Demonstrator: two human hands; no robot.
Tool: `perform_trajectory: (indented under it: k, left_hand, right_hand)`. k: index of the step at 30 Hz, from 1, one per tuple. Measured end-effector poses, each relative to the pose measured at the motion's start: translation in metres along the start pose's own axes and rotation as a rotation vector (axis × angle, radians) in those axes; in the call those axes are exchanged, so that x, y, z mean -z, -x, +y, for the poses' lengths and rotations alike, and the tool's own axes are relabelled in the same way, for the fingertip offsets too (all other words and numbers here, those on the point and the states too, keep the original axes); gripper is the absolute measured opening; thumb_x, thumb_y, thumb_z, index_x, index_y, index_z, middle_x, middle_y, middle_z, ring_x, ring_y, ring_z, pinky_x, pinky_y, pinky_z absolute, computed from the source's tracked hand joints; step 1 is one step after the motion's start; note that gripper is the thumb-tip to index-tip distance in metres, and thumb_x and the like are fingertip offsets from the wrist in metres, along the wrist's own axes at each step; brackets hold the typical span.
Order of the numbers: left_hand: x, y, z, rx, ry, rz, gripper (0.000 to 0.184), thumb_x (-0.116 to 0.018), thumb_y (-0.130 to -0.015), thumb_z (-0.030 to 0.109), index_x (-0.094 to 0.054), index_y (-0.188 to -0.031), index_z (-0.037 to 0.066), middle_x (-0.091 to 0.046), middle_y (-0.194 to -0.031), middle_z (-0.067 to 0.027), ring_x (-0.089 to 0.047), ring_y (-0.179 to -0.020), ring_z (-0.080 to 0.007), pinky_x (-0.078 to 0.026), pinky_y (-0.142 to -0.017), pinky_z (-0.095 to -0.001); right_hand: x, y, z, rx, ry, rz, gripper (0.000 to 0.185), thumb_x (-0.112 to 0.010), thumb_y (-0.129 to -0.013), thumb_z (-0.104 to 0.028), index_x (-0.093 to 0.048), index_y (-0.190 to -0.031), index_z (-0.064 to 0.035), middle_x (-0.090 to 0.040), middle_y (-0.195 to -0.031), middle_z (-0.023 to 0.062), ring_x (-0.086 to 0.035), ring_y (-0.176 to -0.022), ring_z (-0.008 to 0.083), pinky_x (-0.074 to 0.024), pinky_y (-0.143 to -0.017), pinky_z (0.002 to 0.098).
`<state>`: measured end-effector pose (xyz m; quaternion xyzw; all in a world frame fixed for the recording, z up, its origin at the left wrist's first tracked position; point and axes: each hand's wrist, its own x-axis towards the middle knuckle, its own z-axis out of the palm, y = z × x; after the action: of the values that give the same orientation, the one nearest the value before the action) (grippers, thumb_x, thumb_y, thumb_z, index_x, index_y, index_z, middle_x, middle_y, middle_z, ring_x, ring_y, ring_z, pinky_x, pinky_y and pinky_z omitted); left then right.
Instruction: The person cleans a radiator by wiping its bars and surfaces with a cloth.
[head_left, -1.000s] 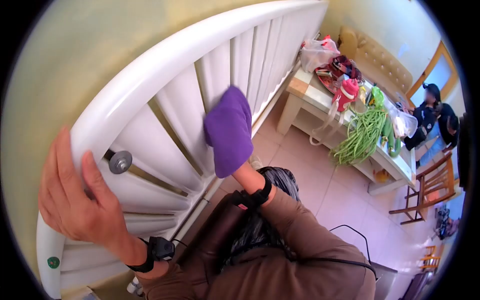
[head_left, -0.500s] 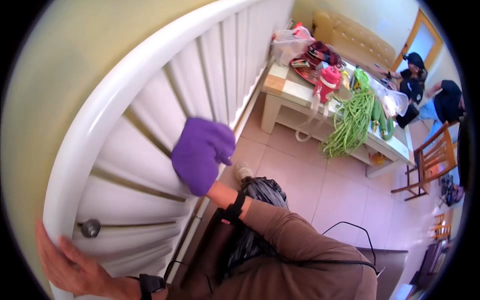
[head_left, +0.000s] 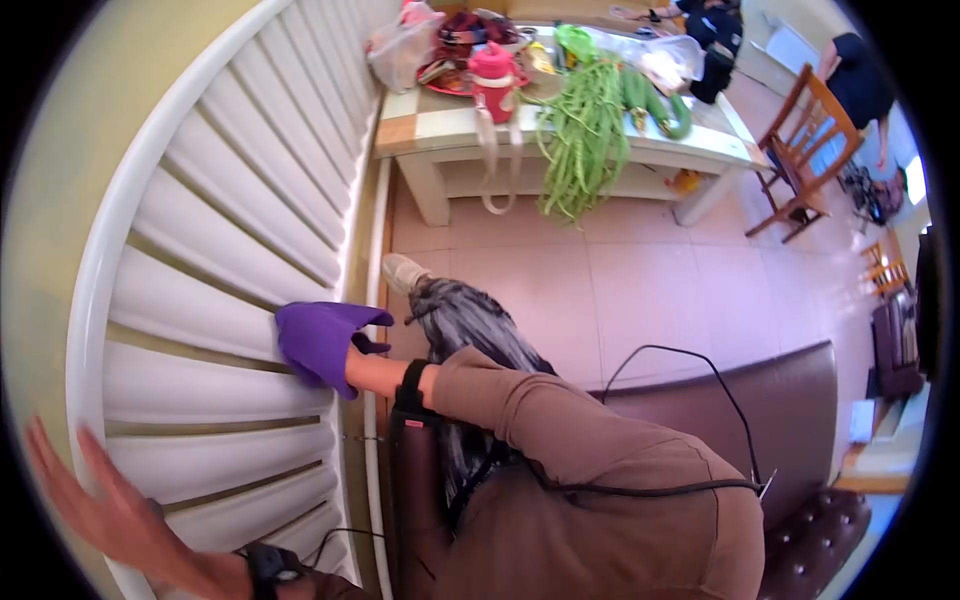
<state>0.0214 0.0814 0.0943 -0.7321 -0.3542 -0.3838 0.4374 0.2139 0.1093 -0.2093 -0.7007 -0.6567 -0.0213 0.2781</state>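
A white ribbed radiator (head_left: 190,275) fills the left side of the head view, against the yellowish wall. My right hand (head_left: 357,370) holds a purple cloth (head_left: 312,340) against its slats. The cloth covers most of that hand, so the fingers are hidden, and loose folds hang on the right. At the lower left, my left hand (head_left: 125,515) is open with fingers apart, beside the radiator's rounded white rail (head_left: 85,350). It is slightly blurred, and whether it touches the rail I cannot tell. Nothing is in it.
A low table (head_left: 430,140) holds green beans (head_left: 585,135), cucumber-like vegetables (head_left: 650,105), a pink bottle (head_left: 492,80) and bags. Two people are behind it, near a wooden chair (head_left: 810,150). A brown leather seat (head_left: 740,410) and a black cable (head_left: 690,352) are at my right.
The view has turned, so the table sits higher and further left. The purple cloth has moved to a lower part of the slats. My left hand has lifted its fingers off the rail.
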Motion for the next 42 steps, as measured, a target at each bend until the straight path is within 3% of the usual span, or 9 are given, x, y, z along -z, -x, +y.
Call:
perform_trajectory:
  k: [3,8,14,24,31,33,35,39,42]
  left_hand:
    - [-0.019,-0.042,0.046,-0.083,0.183,-0.058,0.044,-0.045,-0.093,0.038,-0.048,-0.129,0.012,-0.050,-0.128,-0.0126,-0.048,-0.116,-0.0297,-0.036,-0.097,-0.0362]
    - [-0.064,-0.076,0.072,0.055,0.088,-0.387,0.048,-0.043,-0.091,0.047,-0.053,-0.123,0.011,-0.056,-0.119,-0.0093,-0.052,-0.109,-0.0264,-0.042,-0.088,-0.0353]
    - [-0.074,-0.085,0.111,0.282,-0.300,-0.560,0.049,-0.044,-0.089,0.050,-0.056,-0.119,0.012,-0.059,-0.111,-0.0072,-0.054,-0.101,-0.0268,-0.044,-0.084,-0.0370]
    - [-0.105,-0.052,0.099,0.332,-0.371,-0.274,0.045,-0.044,-0.093,0.043,-0.055,-0.121,0.010,-0.059,-0.113,-0.0111,-0.058,-0.099,-0.0243,-0.044,-0.084,-0.0324]
    - [-0.092,-0.052,0.083,0.003,-0.560,-0.336,0.060,-0.043,-0.087,0.057,-0.060,-0.095,0.000,-0.061,-0.089,-0.0162,-0.059,-0.078,-0.0347,-0.049,-0.069,-0.0447]
    - [-0.091,-0.058,0.083,0.035,-0.498,-0.426,0.046,-0.050,-0.084,0.051,-0.058,-0.083,0.006,-0.054,-0.073,-0.0096,-0.052,-0.063,-0.0317,-0.041,-0.056,-0.0426]
    - [-0.080,-0.082,0.082,0.119,-0.404,-0.633,0.035,-0.068,-0.070,0.038,-0.055,-0.065,0.005,-0.050,-0.058,-0.0120,-0.049,-0.052,-0.0317,-0.038,-0.049,-0.0440]
    - [-0.072,-0.090,0.080,0.373,-0.067,-0.951,0.047,-0.055,-0.086,0.045,-0.058,-0.110,0.004,-0.061,-0.098,-0.0131,-0.057,-0.087,-0.0333,-0.045,-0.078,-0.0412]
    - [-0.074,-0.102,0.097,0.374,-0.102,-0.661,0.048,-0.059,-0.083,0.046,-0.058,-0.107,0.005,-0.060,-0.096,-0.0120,-0.055,-0.086,-0.0334,-0.043,-0.078,-0.0435]
  right_hand:
    - [0.011,0.009,0.010,0.075,0.032,-0.148,0.017,-0.056,-0.077,-0.011,-0.063,-0.091,-0.0057,-0.059,-0.086,0.0060,-0.057,-0.079,0.0206,-0.0458,-0.071,0.0300]
    - [-0.014,0.008,0.026,-0.164,-1.308,0.358,0.013,-0.046,-0.090,-0.017,-0.048,-0.095,-0.0050,-0.049,-0.063,0.0011,-0.049,-0.048,0.0084,-0.0383,-0.037,0.0240]
    - [0.079,-0.016,0.065,-0.191,-0.350,0.192,0.016,-0.048,-0.085,-0.010,-0.060,-0.091,-0.0021,-0.057,-0.077,0.0088,-0.055,-0.070,0.0180,-0.0442,-0.063,0.0304]
    - [-0.071,-0.090,0.180,-0.127,-2.062,0.182,0.025,-0.049,-0.092,-0.012,-0.053,-0.115,-0.0036,-0.057,-0.107,0.0063,-0.054,-0.097,0.0158,-0.0460,-0.085,0.0265]
    - [-0.056,-0.145,0.232,-0.426,-1.754,0.343,0.023,-0.048,-0.093,-0.010,-0.052,-0.115,-0.0031,-0.055,-0.108,0.0053,-0.053,-0.099,0.0119,-0.0464,-0.082,0.0237]
    - [0.011,-0.194,0.182,-0.596,-0.455,0.843,0.021,-0.049,-0.094,-0.015,-0.053,-0.109,-0.0023,-0.057,-0.101,0.0052,-0.055,-0.094,0.0155,-0.0473,-0.079,0.0264]
    - [0.060,-0.218,0.174,-0.675,-0.309,0.730,0.022,-0.047,-0.094,-0.015,-0.050,-0.112,-0.0022,-0.056,-0.101,0.0046,-0.054,-0.092,0.0142,-0.0467,-0.078,0.0254]
    - [0.119,-0.236,0.178,-0.673,-0.386,0.312,0.026,-0.045,-0.095,-0.014,-0.046,-0.118,-0.0020,-0.054,-0.100,0.0034,-0.051,-0.088,0.0116,-0.0455,-0.076,0.0235]
    - [0.146,-0.242,0.170,-0.631,-0.495,0.080,0.030,-0.043,-0.095,-0.013,-0.043,-0.123,-0.0018,-0.053,-0.100,0.0025,-0.049,-0.085,0.0097,-0.0446,-0.074,0.0220]
